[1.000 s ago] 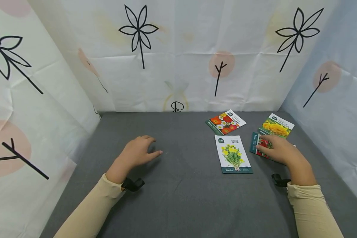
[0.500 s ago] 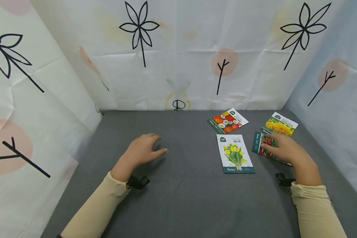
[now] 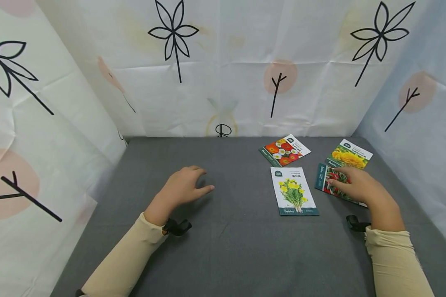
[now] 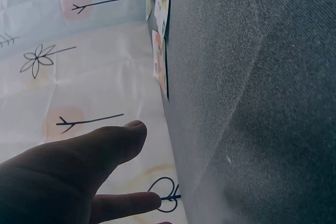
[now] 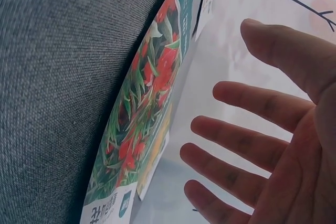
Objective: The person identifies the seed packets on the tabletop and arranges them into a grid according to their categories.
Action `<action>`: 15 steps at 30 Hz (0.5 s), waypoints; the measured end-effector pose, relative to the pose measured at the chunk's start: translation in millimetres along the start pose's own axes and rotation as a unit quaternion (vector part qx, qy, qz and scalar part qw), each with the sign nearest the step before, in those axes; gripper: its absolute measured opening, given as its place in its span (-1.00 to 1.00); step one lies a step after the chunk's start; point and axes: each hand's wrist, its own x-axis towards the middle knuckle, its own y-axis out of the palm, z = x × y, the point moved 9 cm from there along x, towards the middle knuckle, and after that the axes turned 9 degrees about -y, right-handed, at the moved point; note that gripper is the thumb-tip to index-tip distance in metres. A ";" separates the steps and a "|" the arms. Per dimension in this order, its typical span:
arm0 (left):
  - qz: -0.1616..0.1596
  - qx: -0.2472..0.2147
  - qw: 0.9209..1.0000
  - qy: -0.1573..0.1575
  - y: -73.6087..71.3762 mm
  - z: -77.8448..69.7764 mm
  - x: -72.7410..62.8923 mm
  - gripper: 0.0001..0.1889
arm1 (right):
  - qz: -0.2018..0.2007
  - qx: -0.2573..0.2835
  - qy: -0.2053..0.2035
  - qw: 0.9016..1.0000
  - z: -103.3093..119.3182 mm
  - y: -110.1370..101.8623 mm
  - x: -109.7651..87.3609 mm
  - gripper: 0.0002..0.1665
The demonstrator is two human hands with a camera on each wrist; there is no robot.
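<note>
My right hand (image 3: 364,187) hovers with spread fingers over a seed packet with red flowers (image 3: 325,181), covering part of it in the head view. In the right wrist view the fingers (image 5: 236,140) are apart from that packet (image 5: 142,93), and nothing is between them. Just behind it lies a yellow-flower packet (image 3: 349,154). To its left, a white packet picturing a bunch of yellow flowers (image 3: 293,192) lies flat. Left of the packets, my left hand (image 3: 182,187) is held above the grey table, fingers loosely bent and thumb out, holding nothing.
A packet with orange, red and white flowers (image 3: 285,151) lies at the back of the grey table (image 3: 226,255). Patterned white cloth (image 3: 223,82) hangs as walls behind and at both sides. Each wrist wears a black strap (image 3: 176,227).
The head view has shifted slightly. My left hand has moved a little to the right. My right hand has drifted slightly right over the red-flower packet; the packets stay where they lie.
</note>
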 end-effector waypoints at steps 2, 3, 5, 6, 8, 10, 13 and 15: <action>0.000 -0.002 1.000 0.001 0.0 -2.2 0.2 -0.35 | 0.001 0.001 0.003 1.000 -1.4 0.3 -0.5 -0.16; 0.001 -0.002 1.000 0.001 -0.3 -3.4 0.1 -0.35 | 0.002 0.001 0.005 1.000 -2.2 0.5 -0.7 -0.16; 0.001 -0.003 1.000 0.002 -0.3 -5.5 0.2 -0.35 | 0.005 0.002 0.010 1.000 -3.6 0.9 -1.3 -0.13; 0.001 -0.003 1.000 0.003 -0.3 -6.6 0.3 -0.35 | 0.006 0.002 0.011 1.000 -4.2 1.1 -1.4 -0.13; -0.001 -0.003 1.000 0.004 -0.2 -8.5 0.7 -0.35 | 0.007 0.001 0.011 1.000 -5.1 1.1 -1.7 -0.13; 0.000 -0.003 1.000 0.004 0.4 -10.0 1.6 -0.35 | 0.006 -0.001 0.009 1.000 -5.5 1.0 -2.0 -0.14; 0.001 -0.001 1.000 0.005 1.6 -12.5 2.8 -0.34 | 0.004 -0.001 0.005 1.000 -5.8 0.7 -2.3 -0.17; 0.002 0.000 1.000 0.006 2.5 -14.2 3.3 -0.34 | 0.005 -0.002 0.006 1.000 -6.3 0.8 -2.6 -0.17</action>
